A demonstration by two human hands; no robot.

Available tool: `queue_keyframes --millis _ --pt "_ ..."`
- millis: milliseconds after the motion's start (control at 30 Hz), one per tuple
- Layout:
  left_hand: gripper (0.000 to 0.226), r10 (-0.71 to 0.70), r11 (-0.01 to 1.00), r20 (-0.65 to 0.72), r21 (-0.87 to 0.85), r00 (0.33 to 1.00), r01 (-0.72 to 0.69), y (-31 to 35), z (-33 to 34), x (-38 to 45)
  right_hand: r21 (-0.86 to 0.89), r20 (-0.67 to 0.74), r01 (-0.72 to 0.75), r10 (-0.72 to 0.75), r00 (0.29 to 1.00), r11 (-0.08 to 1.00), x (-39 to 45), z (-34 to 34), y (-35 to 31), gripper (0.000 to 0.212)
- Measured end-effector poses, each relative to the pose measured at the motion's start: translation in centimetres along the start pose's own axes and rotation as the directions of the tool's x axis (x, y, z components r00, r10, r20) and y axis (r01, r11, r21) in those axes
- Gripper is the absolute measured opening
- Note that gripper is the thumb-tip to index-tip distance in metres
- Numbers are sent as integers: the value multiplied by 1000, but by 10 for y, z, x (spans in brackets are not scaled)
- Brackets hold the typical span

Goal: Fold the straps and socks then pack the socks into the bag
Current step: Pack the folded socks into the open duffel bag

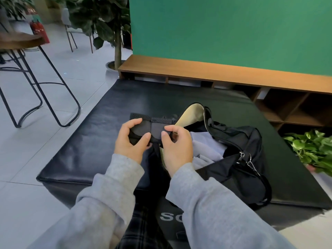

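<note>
head view, both hands' grip pinching folded black strap (152, 129)

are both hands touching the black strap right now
Touching. The head view shows the left hand and right hand each pinching the folded black strap between thumb and fingertips.

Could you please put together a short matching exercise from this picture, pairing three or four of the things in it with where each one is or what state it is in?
Things:
1. black strap
2. black bag
3. mat
4. leafy green plant

Places or states:
A. lies flat on the tiled floor, under the bag
B. stands at the right edge of the view, beyond the mat
C. is held up between the left hand and the right hand
D. lies open, with pale cloth showing inside

Pairs: 1-C, 2-D, 3-A, 4-B
</note>
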State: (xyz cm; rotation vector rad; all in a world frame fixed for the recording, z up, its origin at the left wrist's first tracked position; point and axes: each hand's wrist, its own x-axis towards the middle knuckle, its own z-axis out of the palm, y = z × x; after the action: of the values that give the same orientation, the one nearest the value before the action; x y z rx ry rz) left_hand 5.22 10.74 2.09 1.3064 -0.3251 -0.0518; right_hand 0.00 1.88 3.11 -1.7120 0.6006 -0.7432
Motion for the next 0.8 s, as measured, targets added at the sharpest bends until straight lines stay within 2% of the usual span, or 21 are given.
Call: queue_keyframes --millis 167,433,567,800 --pt "41 -35 999 88 20 996 34 -6 19 -1 -16 -27 -64 64 998 998 12 -21 12 21" --pt "41 -89 981 190 187 978 53 -18 23 0 -152 1 -135 137 991 979 33 -56 34 22" --pt "42 -61 959 218 284 974 -4 -16 24 1 -221 14 -136 143 990 966 42 -55 43 27" --pt "39 -95 934 236 356 967 5 -22 16 4 -323 79 -109 141 987 940 47 -33 55 30"
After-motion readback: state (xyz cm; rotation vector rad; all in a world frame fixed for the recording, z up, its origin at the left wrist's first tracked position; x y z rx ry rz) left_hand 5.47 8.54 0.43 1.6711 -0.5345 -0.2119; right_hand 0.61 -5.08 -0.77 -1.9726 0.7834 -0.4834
